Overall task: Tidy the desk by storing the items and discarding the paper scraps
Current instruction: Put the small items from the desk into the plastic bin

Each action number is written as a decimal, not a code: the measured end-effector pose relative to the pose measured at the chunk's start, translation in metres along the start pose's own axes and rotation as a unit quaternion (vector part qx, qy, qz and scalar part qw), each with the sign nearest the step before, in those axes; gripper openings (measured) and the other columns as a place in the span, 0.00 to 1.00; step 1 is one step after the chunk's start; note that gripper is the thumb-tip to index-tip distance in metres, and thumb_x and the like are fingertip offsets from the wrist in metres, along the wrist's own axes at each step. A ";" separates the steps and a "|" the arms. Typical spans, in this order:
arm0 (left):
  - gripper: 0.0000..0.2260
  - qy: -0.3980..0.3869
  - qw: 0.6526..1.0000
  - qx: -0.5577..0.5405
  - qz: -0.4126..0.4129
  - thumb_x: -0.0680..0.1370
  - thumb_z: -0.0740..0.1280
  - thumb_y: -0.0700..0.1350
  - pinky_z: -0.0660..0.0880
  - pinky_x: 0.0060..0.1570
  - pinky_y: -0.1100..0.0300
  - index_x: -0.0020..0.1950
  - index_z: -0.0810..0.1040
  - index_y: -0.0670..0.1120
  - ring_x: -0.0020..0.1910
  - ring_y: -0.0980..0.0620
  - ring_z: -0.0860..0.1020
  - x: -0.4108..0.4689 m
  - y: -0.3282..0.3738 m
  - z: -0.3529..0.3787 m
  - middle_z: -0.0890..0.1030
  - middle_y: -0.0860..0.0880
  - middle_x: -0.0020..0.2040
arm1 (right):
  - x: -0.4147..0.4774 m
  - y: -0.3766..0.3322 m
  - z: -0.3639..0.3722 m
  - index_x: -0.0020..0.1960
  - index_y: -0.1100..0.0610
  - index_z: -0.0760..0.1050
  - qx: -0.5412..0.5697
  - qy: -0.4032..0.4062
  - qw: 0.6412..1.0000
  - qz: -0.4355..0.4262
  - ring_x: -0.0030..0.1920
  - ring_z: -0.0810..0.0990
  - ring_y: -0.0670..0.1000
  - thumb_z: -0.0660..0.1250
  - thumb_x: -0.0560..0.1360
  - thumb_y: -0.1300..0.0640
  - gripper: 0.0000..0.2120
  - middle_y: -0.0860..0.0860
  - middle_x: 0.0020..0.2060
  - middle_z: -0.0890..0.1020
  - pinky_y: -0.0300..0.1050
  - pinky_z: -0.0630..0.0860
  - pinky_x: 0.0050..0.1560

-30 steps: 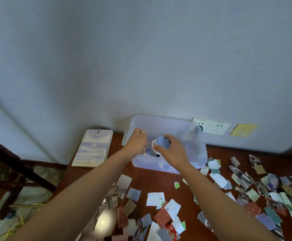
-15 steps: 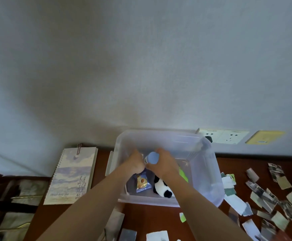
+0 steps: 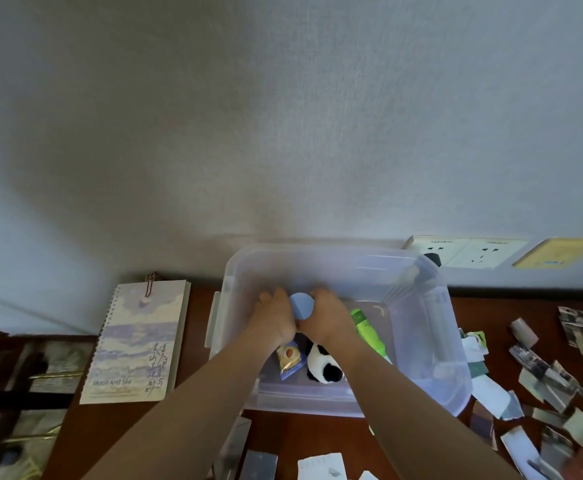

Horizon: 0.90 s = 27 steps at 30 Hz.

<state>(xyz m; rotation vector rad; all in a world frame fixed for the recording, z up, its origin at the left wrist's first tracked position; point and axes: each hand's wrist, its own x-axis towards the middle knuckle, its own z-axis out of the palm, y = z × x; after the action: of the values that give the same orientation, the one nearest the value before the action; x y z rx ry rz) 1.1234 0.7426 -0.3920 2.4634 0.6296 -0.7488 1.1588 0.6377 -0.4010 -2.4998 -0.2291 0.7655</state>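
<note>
A clear plastic storage box (image 3: 425, 344) stands on the dark wooden desk against the wall. Both my hands are inside it. My left hand (image 3: 273, 320) and my right hand (image 3: 328, 318) hold a small container with a pale blue cap (image 3: 301, 305) between them, upright, near the box floor. Inside the box lie a black-and-white panda plush (image 3: 323, 367), a small snack packet (image 3: 290, 358) and a green tube (image 3: 368, 332). Many paper scraps (image 3: 546, 379) litter the desk to the right and front.
A spiral notebook (image 3: 137, 341) lies left of the box at the desk's left edge. Wall sockets (image 3: 470, 252) and a yellow card (image 3: 557, 252) sit on the wall behind. More scraps (image 3: 321, 465) lie at the front edge between my forearms.
My hands have carried the blue-capped container from above the box's front rim down into the box. The view has tilted and come closer over the box.
</note>
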 end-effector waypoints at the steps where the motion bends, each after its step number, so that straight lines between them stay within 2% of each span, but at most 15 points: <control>1: 0.25 -0.003 1.000 -0.007 0.005 0.76 0.68 0.42 0.69 0.63 0.51 0.70 0.62 0.43 0.66 0.39 0.69 -0.001 -0.001 -0.003 0.65 0.39 0.67 | 0.001 0.001 0.000 0.55 0.58 0.75 0.000 -0.007 1.000 -0.001 0.49 0.81 0.58 0.77 0.62 0.48 0.26 0.57 0.52 0.80 0.50 0.79 0.46; 4: 0.20 -0.018 0.999 -0.035 0.030 0.77 0.66 0.44 0.72 0.61 0.50 0.67 0.66 0.44 0.62 0.40 0.72 -0.002 -0.002 -0.009 0.71 0.41 0.64 | -0.002 0.003 -0.006 0.55 0.58 0.75 -0.003 -0.019 1.000 -0.006 0.48 0.81 0.58 0.79 0.60 0.47 0.28 0.57 0.52 0.80 0.48 0.77 0.43; 7: 0.08 -0.007 0.996 -0.073 0.050 0.78 0.62 0.40 0.74 0.58 0.49 0.57 0.72 0.44 0.57 0.43 0.76 -0.010 -0.004 -0.016 0.77 0.41 0.59 | -0.016 0.002 -0.021 0.58 0.59 0.75 -0.008 -0.014 1.000 -0.010 0.53 0.79 0.57 0.78 0.65 0.52 0.26 0.57 0.55 0.79 0.46 0.74 0.46; 11: 0.20 0.012 0.993 -0.108 0.051 0.79 0.61 0.36 0.75 0.57 0.50 0.70 0.64 0.44 0.59 0.43 0.75 -0.046 0.000 -0.036 0.74 0.42 0.62 | -0.040 0.000 -0.041 0.66 0.59 0.73 -0.014 -0.019 1.000 -0.014 0.61 0.77 0.56 0.73 0.72 0.55 0.24 0.56 0.62 0.78 0.47 0.73 0.58; 13: 0.22 0.015 0.990 -0.132 0.055 0.79 0.59 0.34 0.76 0.56 0.50 0.72 0.62 0.43 0.60 0.42 0.75 -0.067 0.002 -0.044 0.73 0.40 0.64 | -0.059 -0.002 -0.045 0.67 0.57 0.72 -0.002 -0.010 1.000 -0.021 0.62 0.76 0.55 0.70 0.73 0.55 0.23 0.54 0.64 0.77 0.46 0.72 0.60; 15: 0.21 0.036 0.984 -0.162 0.069 0.78 0.58 0.32 0.74 0.58 0.52 0.72 0.64 0.41 0.62 0.42 0.73 -0.091 0.003 -0.049 0.72 0.40 0.67 | -0.080 -0.004 -0.046 0.65 0.54 0.74 0.017 0.017 0.999 -0.031 0.61 0.77 0.54 0.68 0.74 0.53 0.20 0.53 0.63 0.78 0.45 0.72 0.60; 17: 0.20 0.065 0.974 -0.197 0.096 0.78 0.57 0.30 0.69 0.59 0.59 0.70 0.66 0.38 0.65 0.44 0.71 -0.120 0.004 -0.052 0.71 0.41 0.67 | -0.103 -0.007 -0.046 0.62 0.53 0.76 0.048 0.054 0.996 -0.052 0.58 0.78 0.53 0.67 0.74 0.54 0.17 0.52 0.59 0.80 0.45 0.73 0.59; 20: 0.18 0.109 0.950 -0.260 0.132 0.78 0.57 0.31 0.68 0.50 0.69 0.66 0.71 0.42 0.57 0.50 0.75 -0.166 -0.003 -0.048 0.76 0.46 0.60 | -0.141 -0.015 -0.043 0.60 0.53 0.77 0.079 0.110 0.985 -0.103 0.57 0.79 0.51 0.65 0.75 0.56 0.13 0.50 0.56 0.81 0.45 0.73 0.58; 22: 0.14 0.140 0.938 -0.286 0.140 0.79 0.59 0.35 0.73 0.52 0.64 0.63 0.74 0.44 0.54 0.50 0.77 -0.186 -0.015 -0.038 0.78 0.46 0.58 | -0.167 -0.019 -0.039 0.60 0.53 0.77 0.088 0.147 0.975 -0.139 0.57 0.78 0.50 0.65 0.76 0.57 0.13 0.49 0.56 0.80 0.45 0.73 0.58; 24: 0.14 0.176 0.929 -0.302 0.124 0.80 0.58 0.38 0.73 0.56 0.57 0.63 0.74 0.46 0.57 0.48 0.76 -0.201 -0.030 -0.026 0.78 0.47 0.60 | -0.191 -0.022 -0.033 0.59 0.54 0.77 0.104 0.178 0.963 -0.172 0.57 0.78 0.51 0.66 0.76 0.58 0.13 0.50 0.56 0.80 0.45 0.73 0.57; 27: 0.13 0.223 0.909 -0.333 0.114 0.81 0.58 0.39 0.71 0.54 0.61 0.62 0.74 0.49 0.56 0.53 0.76 -0.229 -0.052 -0.011 0.77 0.51 0.56 | -0.219 -0.021 -0.020 0.59 0.56 0.77 0.125 0.190 0.950 -0.215 0.56 0.78 0.52 0.67 0.75 0.61 0.13 0.52 0.56 0.80 0.45 0.73 0.57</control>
<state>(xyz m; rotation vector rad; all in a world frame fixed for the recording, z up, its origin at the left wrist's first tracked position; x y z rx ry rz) 0.9286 0.7246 -0.2609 1.9972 0.6107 0.1367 0.9892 0.5818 -0.2718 -2.1866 -0.4839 0.1212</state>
